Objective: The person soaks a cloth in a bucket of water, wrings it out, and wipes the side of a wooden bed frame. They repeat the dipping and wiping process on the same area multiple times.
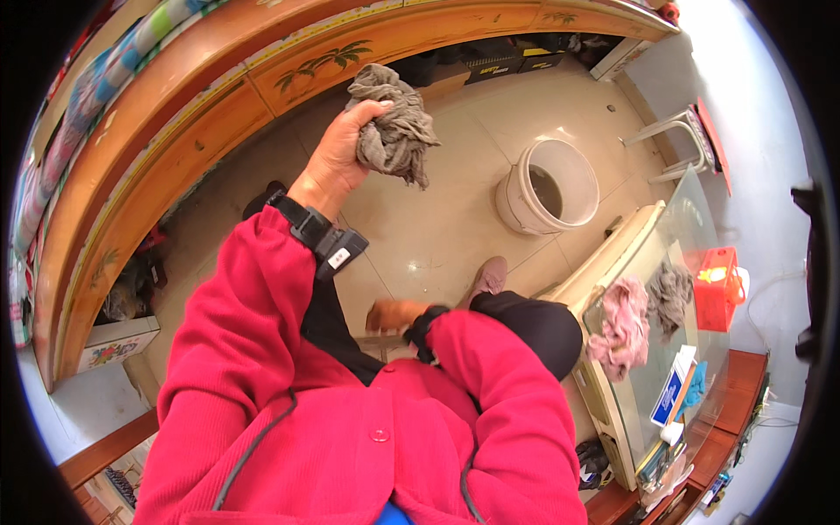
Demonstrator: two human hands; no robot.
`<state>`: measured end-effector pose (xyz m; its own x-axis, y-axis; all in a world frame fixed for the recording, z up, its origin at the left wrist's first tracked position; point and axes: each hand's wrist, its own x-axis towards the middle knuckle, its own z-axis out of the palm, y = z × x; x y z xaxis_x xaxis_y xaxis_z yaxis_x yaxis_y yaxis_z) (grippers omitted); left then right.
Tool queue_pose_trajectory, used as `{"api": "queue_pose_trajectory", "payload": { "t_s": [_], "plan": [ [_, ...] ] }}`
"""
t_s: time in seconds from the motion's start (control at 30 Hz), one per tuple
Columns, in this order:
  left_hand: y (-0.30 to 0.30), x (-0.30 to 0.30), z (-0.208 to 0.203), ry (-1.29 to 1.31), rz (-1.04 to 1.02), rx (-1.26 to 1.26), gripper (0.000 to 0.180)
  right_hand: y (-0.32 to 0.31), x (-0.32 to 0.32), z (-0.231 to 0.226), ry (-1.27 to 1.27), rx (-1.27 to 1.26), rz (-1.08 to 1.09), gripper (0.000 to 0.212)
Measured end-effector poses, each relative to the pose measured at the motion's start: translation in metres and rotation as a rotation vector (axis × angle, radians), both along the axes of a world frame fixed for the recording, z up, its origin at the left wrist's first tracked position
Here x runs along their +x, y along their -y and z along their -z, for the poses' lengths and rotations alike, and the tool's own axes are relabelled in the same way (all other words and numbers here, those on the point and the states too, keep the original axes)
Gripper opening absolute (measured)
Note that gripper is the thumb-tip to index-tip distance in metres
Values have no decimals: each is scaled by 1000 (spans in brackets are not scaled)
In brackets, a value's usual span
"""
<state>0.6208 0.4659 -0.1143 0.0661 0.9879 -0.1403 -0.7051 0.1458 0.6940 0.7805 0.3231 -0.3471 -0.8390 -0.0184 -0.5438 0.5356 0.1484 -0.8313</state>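
Observation:
A crumpled grey rag (pixel 395 131) is bunched in my left hand (pixel 337 157), which reaches out over the tiled floor towards the wooden bed frame. The thumb presses on the rag's near side and the other fingers are mostly hidden behind it. Low in front of my jacket, between my knees, is my right hand (pixel 392 317); motion smears its fingers, and I see nothing held in it. To the right of the rag, a white bucket (pixel 518 203) with some dark water in it stands on the floor.
At the right, a glass-topped table (pixel 632 420) carries a pink cloth (pixel 619 331), another grey cloth (pixel 672 299) and a blue-and-white box (pixel 674 385). An orange-red container (pixel 716 289) is by the wall. A stool (pixel 682 140) stands far right; the wooden bed frame (pixel 210 122) curves along the left.

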Motion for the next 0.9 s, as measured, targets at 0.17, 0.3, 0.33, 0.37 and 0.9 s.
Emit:
{"api": "queue_pose_trajectory", "payload": {
  "t_s": [0.17, 0.3, 0.33, 0.37, 0.9],
  "plan": [
    [-36, -2, 12, -50, -28, -17, 27, 43, -30, 5, 233, -440, -248, 38],
    [-44, -13, 25, -102, -79, -240, 30, 28, -35, 7, 193, -598, -328, 36],
    [-52, -16, 27, -105, -71, -258, 31, 25, -36, 11, 172, -629, -339, 35],
    [-62, -15, 29, -155, -63, -272, 33, 23, -38, 17, 150, -652, -346, 35],
    [-168, 35, 64, -400, 270, 16, 39, -109, -4, 26, 426, -525, -105, 34]
  ]
}}
